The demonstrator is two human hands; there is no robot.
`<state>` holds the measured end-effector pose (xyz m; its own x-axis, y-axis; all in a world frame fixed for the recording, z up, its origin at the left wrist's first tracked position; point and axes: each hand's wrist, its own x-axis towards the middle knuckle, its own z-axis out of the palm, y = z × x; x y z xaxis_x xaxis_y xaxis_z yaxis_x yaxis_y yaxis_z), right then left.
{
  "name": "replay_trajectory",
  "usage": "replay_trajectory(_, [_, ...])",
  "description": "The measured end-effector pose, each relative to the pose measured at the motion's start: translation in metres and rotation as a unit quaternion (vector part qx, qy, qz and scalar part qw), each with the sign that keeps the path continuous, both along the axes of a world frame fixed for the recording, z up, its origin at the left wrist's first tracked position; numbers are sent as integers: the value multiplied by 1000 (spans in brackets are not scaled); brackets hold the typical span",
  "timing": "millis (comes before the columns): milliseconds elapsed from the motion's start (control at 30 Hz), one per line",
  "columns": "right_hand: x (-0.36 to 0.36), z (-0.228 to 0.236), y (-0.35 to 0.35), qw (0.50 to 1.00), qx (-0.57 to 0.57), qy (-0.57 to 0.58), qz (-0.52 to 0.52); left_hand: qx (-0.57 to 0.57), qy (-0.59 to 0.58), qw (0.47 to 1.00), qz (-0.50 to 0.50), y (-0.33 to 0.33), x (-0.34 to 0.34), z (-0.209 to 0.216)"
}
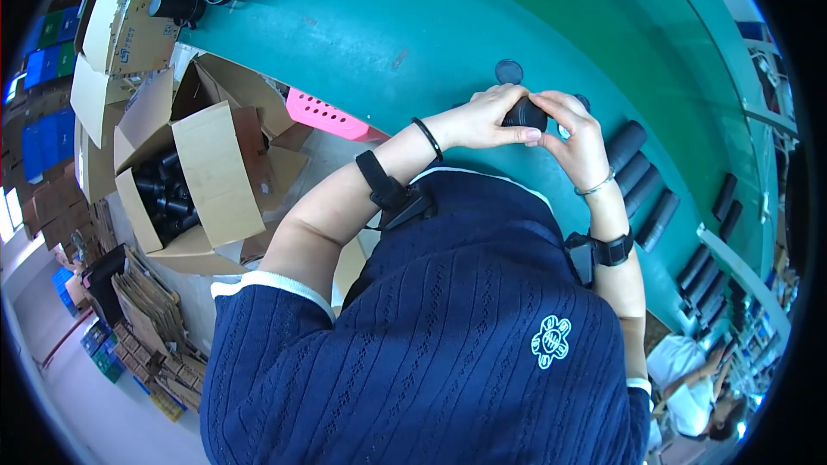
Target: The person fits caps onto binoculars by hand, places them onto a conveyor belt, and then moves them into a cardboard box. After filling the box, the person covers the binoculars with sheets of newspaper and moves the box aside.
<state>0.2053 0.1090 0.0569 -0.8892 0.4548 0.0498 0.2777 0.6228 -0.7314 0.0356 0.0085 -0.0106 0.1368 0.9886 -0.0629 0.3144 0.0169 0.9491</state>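
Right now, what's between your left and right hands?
The head view shows a black cylinder there, the left hand and right hand around it.

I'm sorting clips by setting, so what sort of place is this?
Probably a factory workshop or packing area: there's a long green workbench with black cylinders lying on it, an open cardboard box holding black parts, and stacked flattened cardboard.

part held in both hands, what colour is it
The held part is black, showing best in the head view.
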Motion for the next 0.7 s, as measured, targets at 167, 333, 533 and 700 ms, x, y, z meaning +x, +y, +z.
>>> replay_trajectory(167, [-2, 4, -4, 999, 44, -31, 2, 8, 9, 1000, 2, 0, 1, 2])
replay_trajectory(333, [-4, 7, -5, 999, 38, -34, 2, 12, 15, 1000, 5, -1, 1, -1])
replay_trajectory(533, [-3, 6, -7, 999, 50, -16, 0, 14, 15, 1000, 8, -2, 2, -1])
replay_trajectory(700, [-8, 13, -7, 996, 64, -56, 10, -4, -12, 1000, 25, -3, 4, -3])
